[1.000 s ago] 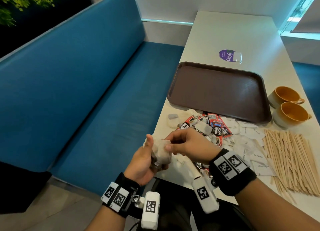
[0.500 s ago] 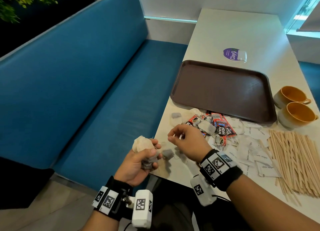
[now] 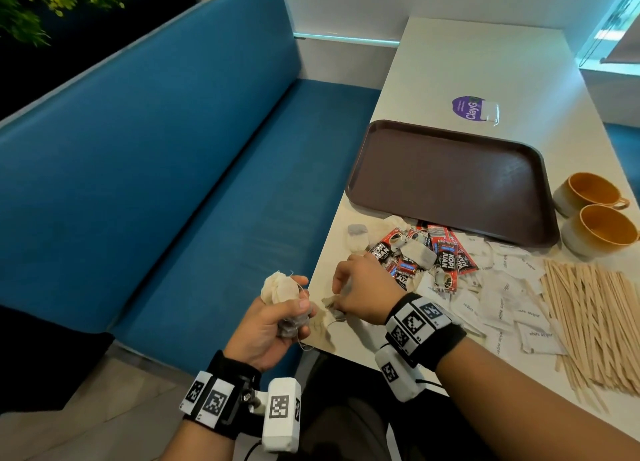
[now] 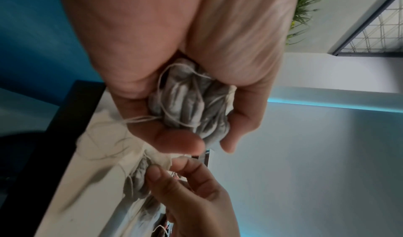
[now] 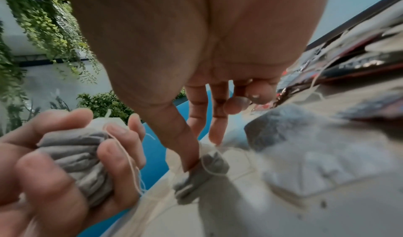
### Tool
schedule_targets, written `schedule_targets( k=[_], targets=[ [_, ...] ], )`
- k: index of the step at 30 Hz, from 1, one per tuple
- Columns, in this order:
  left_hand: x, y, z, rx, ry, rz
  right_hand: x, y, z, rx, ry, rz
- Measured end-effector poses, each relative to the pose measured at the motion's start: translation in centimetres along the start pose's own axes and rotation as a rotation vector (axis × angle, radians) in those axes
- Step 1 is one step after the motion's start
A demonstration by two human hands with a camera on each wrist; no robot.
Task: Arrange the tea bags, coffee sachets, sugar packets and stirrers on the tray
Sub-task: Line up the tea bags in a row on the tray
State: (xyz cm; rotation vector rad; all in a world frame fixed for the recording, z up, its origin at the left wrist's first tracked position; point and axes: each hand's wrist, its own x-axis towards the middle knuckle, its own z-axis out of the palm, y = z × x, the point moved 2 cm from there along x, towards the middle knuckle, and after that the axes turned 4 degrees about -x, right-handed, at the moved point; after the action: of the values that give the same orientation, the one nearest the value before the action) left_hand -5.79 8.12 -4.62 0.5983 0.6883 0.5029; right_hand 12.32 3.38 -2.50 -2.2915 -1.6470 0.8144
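The brown tray (image 3: 450,183) sits bare in the upper right of the head view, well apart from both hands, and the near left edge of the white table (image 3: 450,62) is right under the right hand (image 3: 363,294). Half a second ago the right hand was up off the table; now it is down at that edge, its thumb and fingers pinching one tea bag (image 5: 202,170). The left hand (image 3: 273,325), low in the middle and just off the table, is curled tight around a soft, wrinkly bunch of tea bags (image 4: 189,102) with thin strings hanging out.
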Motion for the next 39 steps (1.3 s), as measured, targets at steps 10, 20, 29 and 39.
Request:
schedule_targets(
  k=[10, 20, 29, 39],
  targets=[
    [0.5, -0.3, 1.0, 0.005, 0.012, 0.006, -2.3, 1.3, -2.2, 0.663, 0.185, 0.051],
    [1.5, -1.6, 4.0, 0.0, -0.058, -0.106, -5.1, 2.0, -3.7, 1.094, -0.056, -0.016],
    [1.8, -2.9, 5.8, 0.038, -0.083, -0.116, -5.0, 2.7, -2.9, 0.884, 0.258, 0.076],
    [2.0, -1.6, 3.1, -0.118, 0.031, -0.065, -6.6, 5.4, -1.7, -0.084, -0.031, -0.063]
  ],
)
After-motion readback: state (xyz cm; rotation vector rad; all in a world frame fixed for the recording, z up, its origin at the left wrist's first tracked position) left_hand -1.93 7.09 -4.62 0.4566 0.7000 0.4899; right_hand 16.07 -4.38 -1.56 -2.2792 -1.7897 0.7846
